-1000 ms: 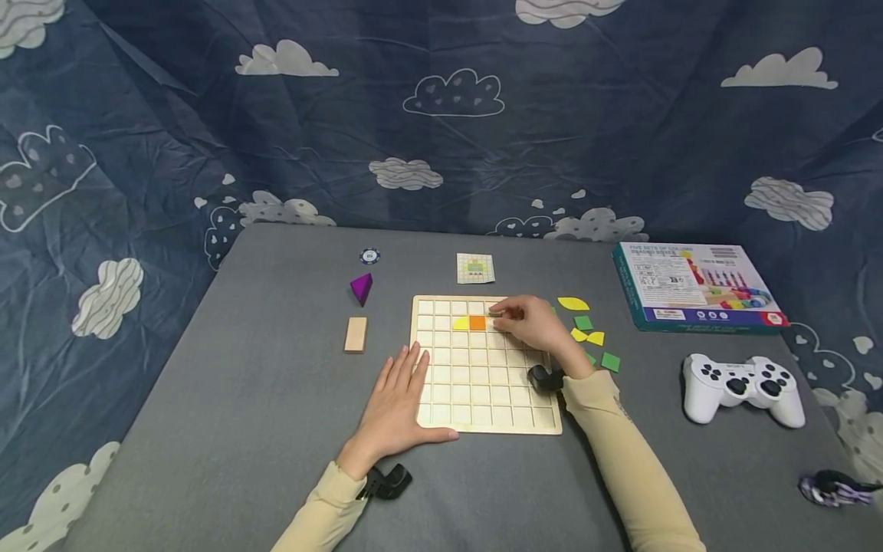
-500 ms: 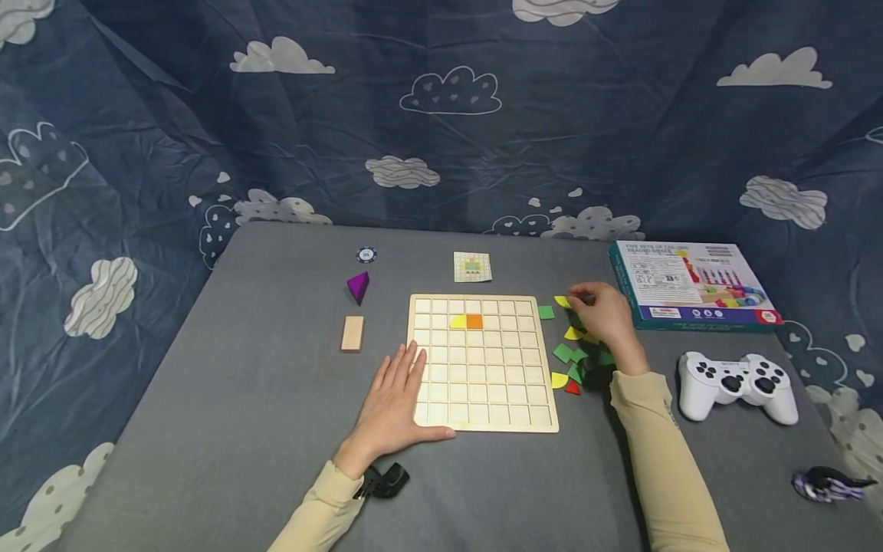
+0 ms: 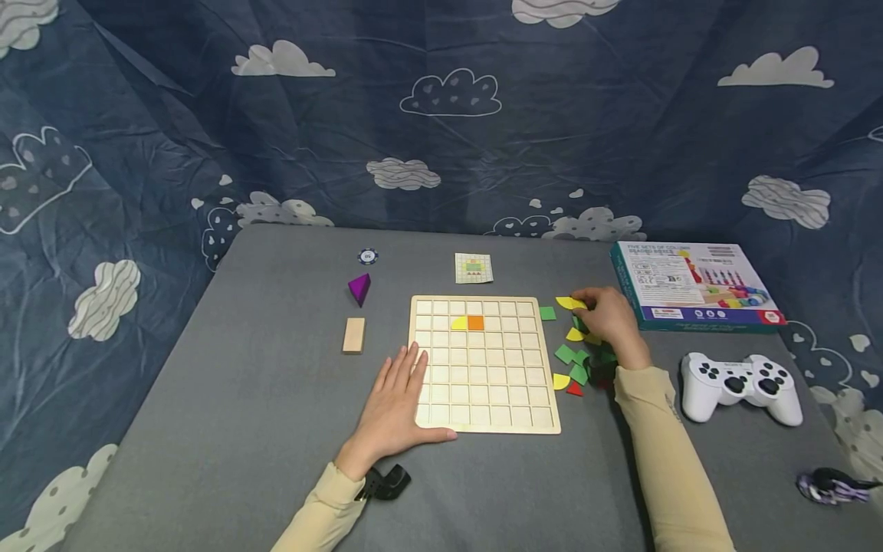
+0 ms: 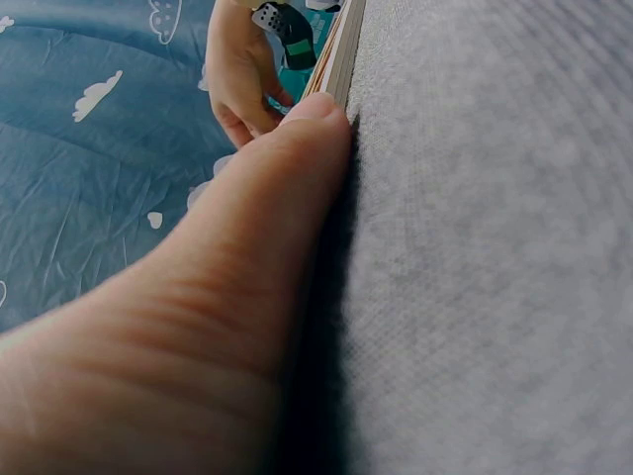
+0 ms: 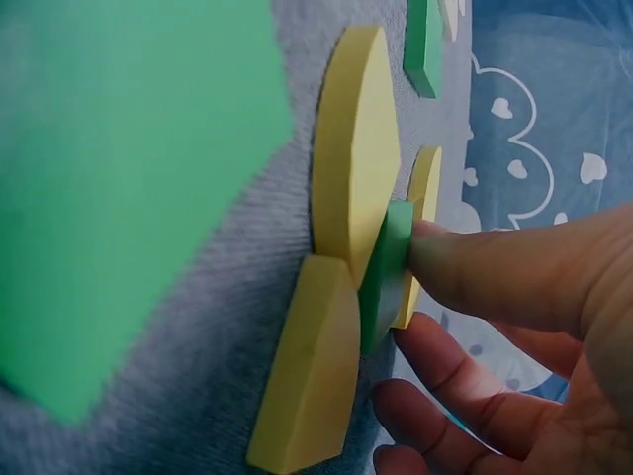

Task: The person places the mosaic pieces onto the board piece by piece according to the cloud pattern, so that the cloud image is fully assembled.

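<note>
We find the right hand (image 3: 610, 318) at 2 o'clock from the centre of the wooden grid board (image 3: 477, 375), 12 being the far side. Its thumb and forefinger pinch a yellow leaf-shaped tile (image 3: 566, 303); whether that tile is off the cloth we cannot tell. We find the left hand (image 3: 395, 402) at 8 o'clock, fingers extended and resting on the board's left border, thumb stretched along the near edge; it grips nothing.

We note one change: a second ago the right hand was over the board, beside the orange square tile (image 3: 476, 323); it has since gone out past the right edge. The orange square tile and the yellow rounded tile (image 3: 458, 323) at its 9 o'clock sit in the same cells as then. We judge that the work now stands at the loose tiles, the board merely being steadied.

From the right hand, the yellow leaf-shaped tile lies towards 10 o'clock, at the fingertips; from the left hand, at 2 o'clock, well apart.

Further out from the board's centre, we record green tiles (image 3: 565, 353) at 3 o'clock, a pattern card (image 3: 474, 268) at 12, a purple pyramid (image 3: 359, 288) at 10, a printed cardboard box (image 3: 697, 284) at 2 and a white game controller (image 3: 741, 383) at 3.
</note>
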A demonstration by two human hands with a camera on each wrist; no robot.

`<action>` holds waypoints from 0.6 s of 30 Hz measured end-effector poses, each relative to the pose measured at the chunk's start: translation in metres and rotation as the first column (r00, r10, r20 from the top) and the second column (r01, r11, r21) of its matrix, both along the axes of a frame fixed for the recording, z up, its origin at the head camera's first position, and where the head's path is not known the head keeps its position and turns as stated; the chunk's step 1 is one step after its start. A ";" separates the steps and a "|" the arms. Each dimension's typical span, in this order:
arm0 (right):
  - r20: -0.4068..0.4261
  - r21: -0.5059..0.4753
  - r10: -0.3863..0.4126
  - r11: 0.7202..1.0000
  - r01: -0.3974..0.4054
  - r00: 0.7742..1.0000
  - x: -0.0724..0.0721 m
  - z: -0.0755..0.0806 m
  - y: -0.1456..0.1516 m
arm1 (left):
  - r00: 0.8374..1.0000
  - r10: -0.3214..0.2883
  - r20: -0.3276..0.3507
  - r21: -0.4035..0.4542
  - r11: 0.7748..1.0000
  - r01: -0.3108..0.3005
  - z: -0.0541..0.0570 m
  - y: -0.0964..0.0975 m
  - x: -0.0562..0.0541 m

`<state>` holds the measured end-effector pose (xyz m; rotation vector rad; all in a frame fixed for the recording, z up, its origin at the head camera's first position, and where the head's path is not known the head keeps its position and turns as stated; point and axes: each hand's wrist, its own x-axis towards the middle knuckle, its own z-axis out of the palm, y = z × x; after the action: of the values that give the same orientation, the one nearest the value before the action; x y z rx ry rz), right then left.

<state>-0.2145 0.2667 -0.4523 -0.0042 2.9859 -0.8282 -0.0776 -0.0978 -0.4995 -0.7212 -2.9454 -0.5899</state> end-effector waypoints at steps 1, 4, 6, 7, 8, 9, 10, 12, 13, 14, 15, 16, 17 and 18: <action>0.008 0.003 0.001 1.000 -0.002 1.000 -0.001 0.001 0.001 | 1.000 0.000 -0.001 -0.001 1.000 0.000 0.000 0.000 0.000; 0.029 0.013 -0.002 1.000 0.002 1.000 -0.002 0.003 0.002 | 1.000 -0.001 -0.003 -0.006 1.000 0.001 -0.001 0.000 0.000; 0.035 0.015 -0.011 1.000 0.010 0.999 -0.002 0.004 0.002 | 1.000 0.000 -0.004 -0.007 1.000 0.000 -0.001 0.000 0.000; 0.037 0.016 -0.019 1.000 0.019 0.999 -0.002 0.004 0.003 | 1.000 -0.002 -0.006 -0.007 1.000 0.002 -0.001 0.000 0.000; 0.038 0.015 -0.028 1.000 0.027 0.999 -0.002 0.005 0.003 | 1.000 -0.002 -0.004 -0.005 1.000 0.002 -0.001 0.000 0.000; 0.039 0.009 -0.037 0.999 0.037 0.999 -0.001 0.005 0.003 | 1.000 -0.003 -0.002 -0.002 1.000 0.003 -0.001 0.000 0.001; 0.037 0.006 -0.049 0.999 0.049 0.998 -0.001 0.006 0.002 | 1.000 -0.003 -0.001 -0.001 1.000 0.003 0.000 0.000 0.001; 0.031 0.000 -0.070 0.998 0.070 0.997 0.001 0.006 0.003 | 1.000 -0.005 -0.003 -0.001 1.000 0.005 0.000 0.000 0.001; 0.024 -0.005 -0.074 0.997 0.074 0.997 0.002 0.006 0.003 | 1.000 -0.005 -0.005 -0.002 1.000 0.005 0.000 0.000 0.001; 0.015 -0.009 -0.074 0.997 0.074 0.997 0.004 0.007 0.003 | 1.000 -0.005 -0.005 -0.003 1.000 0.005 0.000 0.000 0.001; 0.003 -0.012 -0.071 0.997 0.071 0.997 0.005 0.008 0.003 | 1.000 -0.005 -0.009 -0.005 1.000 0.005 0.000 0.000 0.000; -0.013 -0.011 -0.066 0.998 0.066 0.998 0.007 0.008 0.003 | 1.000 -0.005 -0.013 -0.008 1.000 0.005 0.000 0.000 0.000; -0.027 -0.014 -0.059 0.998 0.059 0.998 0.008 0.009 0.003 | 1.000 -0.006 -0.017 -0.009 1.000 0.005 0.000 0.000 0.000; -0.043 -0.020 -0.054 0.998 0.053 0.998 0.010 0.009 0.003 | 1.000 -0.006 -0.020 -0.010 1.000 0.006 -0.001 -0.001 0.000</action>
<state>-0.2049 0.2692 -0.4429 0.0584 3.0313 -0.8725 -0.0775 -0.0984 -0.5001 -0.7323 -2.9305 -0.5658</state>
